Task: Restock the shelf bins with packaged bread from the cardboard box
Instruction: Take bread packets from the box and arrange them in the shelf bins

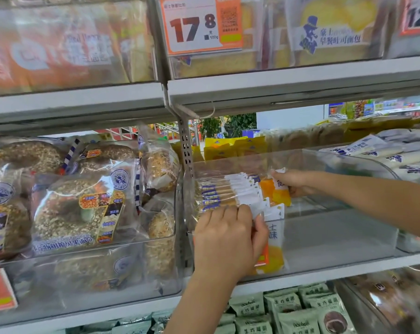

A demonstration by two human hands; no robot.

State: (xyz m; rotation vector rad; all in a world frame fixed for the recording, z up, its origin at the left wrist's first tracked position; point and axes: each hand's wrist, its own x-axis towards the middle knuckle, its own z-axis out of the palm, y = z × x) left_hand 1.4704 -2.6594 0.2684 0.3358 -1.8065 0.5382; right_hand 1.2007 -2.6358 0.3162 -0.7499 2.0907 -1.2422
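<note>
We see open bin floor (336,227) toward three o'clock; packed bread packets (228,196) block nine o'clock, the shelf edge (300,85) overhead at twelve.

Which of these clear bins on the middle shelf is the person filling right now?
The middle bin, holding white-and-orange packets: both hands reach into it. The left neighbour is packed with seeded bread rings.

Bread packets (242,196) stand at the left of the clear bin (336,239) — bagel bags (78,208) fill its left neighbour.
</note>
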